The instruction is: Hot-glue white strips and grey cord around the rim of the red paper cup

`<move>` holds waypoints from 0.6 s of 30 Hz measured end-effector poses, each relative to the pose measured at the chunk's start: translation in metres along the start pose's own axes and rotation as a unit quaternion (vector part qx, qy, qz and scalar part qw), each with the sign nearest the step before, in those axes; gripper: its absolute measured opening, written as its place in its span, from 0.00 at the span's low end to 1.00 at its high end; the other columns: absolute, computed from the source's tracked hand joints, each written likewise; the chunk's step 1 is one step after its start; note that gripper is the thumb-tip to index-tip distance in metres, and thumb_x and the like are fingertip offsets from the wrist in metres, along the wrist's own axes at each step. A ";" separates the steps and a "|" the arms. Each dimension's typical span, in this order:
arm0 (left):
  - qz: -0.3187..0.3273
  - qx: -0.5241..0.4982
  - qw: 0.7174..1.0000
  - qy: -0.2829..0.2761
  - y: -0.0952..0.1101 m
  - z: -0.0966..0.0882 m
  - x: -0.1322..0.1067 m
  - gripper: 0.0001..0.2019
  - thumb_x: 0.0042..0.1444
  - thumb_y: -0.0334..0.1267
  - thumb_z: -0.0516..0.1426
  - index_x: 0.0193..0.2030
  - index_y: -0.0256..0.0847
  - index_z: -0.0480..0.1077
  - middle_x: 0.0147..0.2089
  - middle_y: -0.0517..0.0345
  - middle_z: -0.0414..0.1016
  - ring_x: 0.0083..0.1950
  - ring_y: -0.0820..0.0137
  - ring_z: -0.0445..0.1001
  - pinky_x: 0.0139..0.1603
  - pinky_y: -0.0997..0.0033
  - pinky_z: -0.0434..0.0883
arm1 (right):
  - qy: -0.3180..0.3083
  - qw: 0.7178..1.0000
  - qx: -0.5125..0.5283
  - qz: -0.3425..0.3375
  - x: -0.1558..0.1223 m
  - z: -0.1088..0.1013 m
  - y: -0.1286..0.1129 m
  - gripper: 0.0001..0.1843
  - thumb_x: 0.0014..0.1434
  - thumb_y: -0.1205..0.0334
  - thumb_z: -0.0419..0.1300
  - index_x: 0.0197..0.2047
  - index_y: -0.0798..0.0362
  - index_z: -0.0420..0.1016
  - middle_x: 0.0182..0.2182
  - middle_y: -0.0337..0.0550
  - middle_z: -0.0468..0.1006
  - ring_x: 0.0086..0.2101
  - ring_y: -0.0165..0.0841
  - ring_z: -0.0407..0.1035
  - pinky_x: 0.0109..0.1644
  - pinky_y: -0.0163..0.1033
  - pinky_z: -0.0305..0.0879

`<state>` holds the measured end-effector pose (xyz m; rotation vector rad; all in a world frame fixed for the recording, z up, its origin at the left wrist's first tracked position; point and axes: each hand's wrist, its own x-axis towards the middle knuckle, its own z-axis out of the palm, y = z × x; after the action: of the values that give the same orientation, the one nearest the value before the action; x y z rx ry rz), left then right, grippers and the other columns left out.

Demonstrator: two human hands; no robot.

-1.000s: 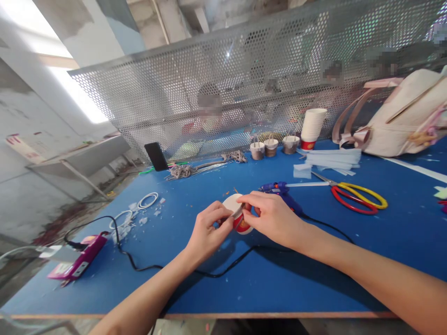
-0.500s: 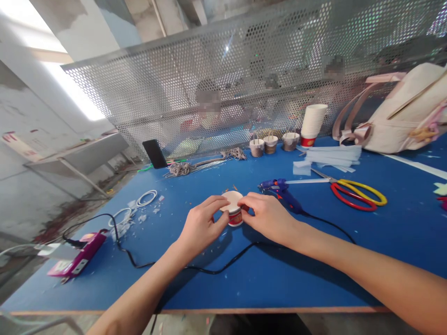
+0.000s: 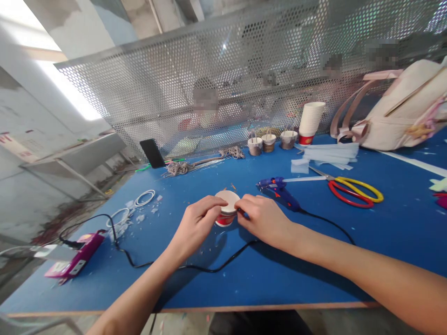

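Observation:
A short red-and-white paper cup (image 3: 225, 220) stands on the blue table, its pale round top (image 3: 228, 199) facing up and a dark line running around just below the rim. My left hand (image 3: 200, 217) grips it from the left, thumb and fingers at the rim. From the right, my right hand (image 3: 260, 215) has its fingers pinched together against the cup's edge; a small dark bit shows at the fingertips, too small to name. To the right of that hand lies a blue glue gun (image 3: 279, 190) with a clear glue stick in its back.
Scissors (image 3: 354, 190) with red and yellow handles lie right, near white strips (image 3: 330, 154). Stacked paper cups (image 3: 312, 120), several filled cups (image 3: 268, 143), grey cord (image 3: 178, 168), a phone (image 3: 152, 153) and a bag (image 3: 394, 116) stand behind. A black cable runs to a pink power strip (image 3: 78, 258).
The cup has shifted slightly left and its top is turned a little. My right fingers have drawn closer together at the rim; my left hand has moved left with the cup.

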<state>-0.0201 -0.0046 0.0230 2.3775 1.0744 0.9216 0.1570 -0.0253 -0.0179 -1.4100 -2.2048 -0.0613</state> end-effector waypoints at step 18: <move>0.064 0.122 0.990 0.017 -0.012 0.023 -0.004 0.06 0.54 0.32 0.55 0.31 0.39 0.74 0.28 0.59 0.73 0.24 0.77 0.66 0.25 0.78 0.62 | 0.033 0.999 -0.008 -0.016 0.001 -0.002 -0.002 0.04 0.60 0.68 0.56 0.36 0.56 0.72 0.31 0.44 0.78 0.29 0.32 0.69 0.33 0.36 0.56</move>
<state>-0.0124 -0.0016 -0.0021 2.6659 1.1142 0.9232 0.1558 -0.0262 -0.0158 -1.3609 -2.1769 -0.1348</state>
